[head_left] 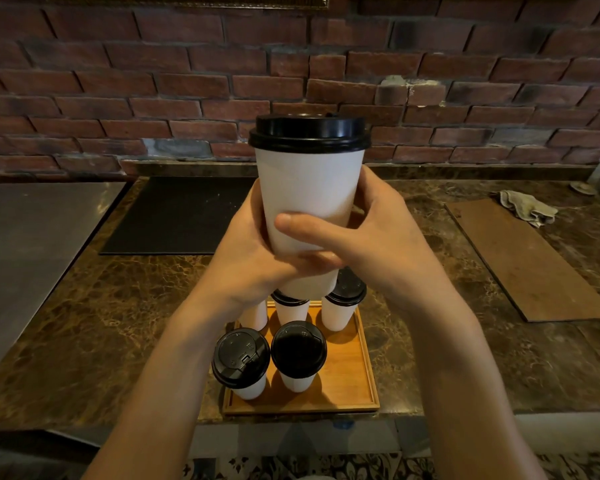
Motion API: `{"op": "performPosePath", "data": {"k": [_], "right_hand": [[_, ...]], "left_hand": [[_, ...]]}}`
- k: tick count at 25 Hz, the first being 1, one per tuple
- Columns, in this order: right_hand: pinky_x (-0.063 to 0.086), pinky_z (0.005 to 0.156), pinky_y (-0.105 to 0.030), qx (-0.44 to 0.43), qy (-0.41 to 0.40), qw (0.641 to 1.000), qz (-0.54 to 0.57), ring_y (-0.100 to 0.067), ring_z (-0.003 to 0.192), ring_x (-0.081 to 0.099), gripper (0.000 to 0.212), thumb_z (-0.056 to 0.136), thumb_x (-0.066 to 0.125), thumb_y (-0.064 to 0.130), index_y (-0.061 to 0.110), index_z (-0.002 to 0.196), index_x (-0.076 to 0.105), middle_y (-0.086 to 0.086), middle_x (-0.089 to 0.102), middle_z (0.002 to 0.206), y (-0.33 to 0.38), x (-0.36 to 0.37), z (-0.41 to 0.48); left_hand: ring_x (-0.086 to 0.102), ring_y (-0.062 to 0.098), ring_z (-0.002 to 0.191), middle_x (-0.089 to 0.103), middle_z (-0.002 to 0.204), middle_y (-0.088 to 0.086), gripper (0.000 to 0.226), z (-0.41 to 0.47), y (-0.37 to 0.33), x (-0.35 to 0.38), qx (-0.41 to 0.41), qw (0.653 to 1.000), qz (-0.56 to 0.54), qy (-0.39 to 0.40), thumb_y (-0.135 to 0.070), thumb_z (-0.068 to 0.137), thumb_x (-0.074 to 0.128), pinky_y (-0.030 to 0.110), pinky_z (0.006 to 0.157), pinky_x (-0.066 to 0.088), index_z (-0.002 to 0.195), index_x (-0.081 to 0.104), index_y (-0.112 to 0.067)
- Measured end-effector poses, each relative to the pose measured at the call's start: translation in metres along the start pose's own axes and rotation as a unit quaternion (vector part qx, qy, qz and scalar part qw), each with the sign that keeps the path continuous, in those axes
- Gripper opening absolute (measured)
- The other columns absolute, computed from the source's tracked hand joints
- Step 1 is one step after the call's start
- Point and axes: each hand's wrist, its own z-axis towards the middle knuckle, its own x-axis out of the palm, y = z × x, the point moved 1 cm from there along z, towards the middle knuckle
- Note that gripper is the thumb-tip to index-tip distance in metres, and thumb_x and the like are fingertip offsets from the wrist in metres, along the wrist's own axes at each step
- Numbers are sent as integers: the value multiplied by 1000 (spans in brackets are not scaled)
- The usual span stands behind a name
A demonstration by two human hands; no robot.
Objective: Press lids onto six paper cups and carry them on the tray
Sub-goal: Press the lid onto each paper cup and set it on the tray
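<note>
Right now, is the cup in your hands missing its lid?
No, the cup in the left hand and right hand has a black lid on.

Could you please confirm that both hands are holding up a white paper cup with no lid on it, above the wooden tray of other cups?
Not quite: the head view shows a black lid already on the held cup. The rest stands: left hand and right hand both grip it above the wooden tray of other cups.
</note>
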Motion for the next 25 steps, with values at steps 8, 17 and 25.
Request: {"op": "performPosePath", "data": {"k": [8, 17, 25], "right_hand": [[57, 86, -35, 23, -55, 997, -41, -3, 107, 57, 76, 68, 81, 52, 30, 132, 46, 15, 57, 118, -4, 12, -1], [60, 81, -31, 21, -65, 998, -6, -3, 101, 61, 73, 67, 84, 49, 27, 129, 51, 13, 61, 113, -2, 7, 2], [57, 76, -22, 3, 13, 997, 80, -2, 100, 65, 65, 67, 81, 36, 24, 126, 56, 12, 68, 108, 1, -5, 3]], "left_hand": [[55, -22, 94, 54, 105, -20, 77, 3, 6, 7, -3, 996, 24, -84, -4, 58, 83, 0, 64, 45, 110, 42, -44], [52, -21, 99, 53, 108, -26, 84, 3, 1, 3, -5, 998, 44, -34, -7, 57, 83, 0, 67, 45, 116, 37, -46], [60, -4, 102, 62, 104, -28, 83, 3, -9, -8, -25, 999, 4, 38, -25, 50, 86, 9, 70, 51, 120, 43, -38]]}}
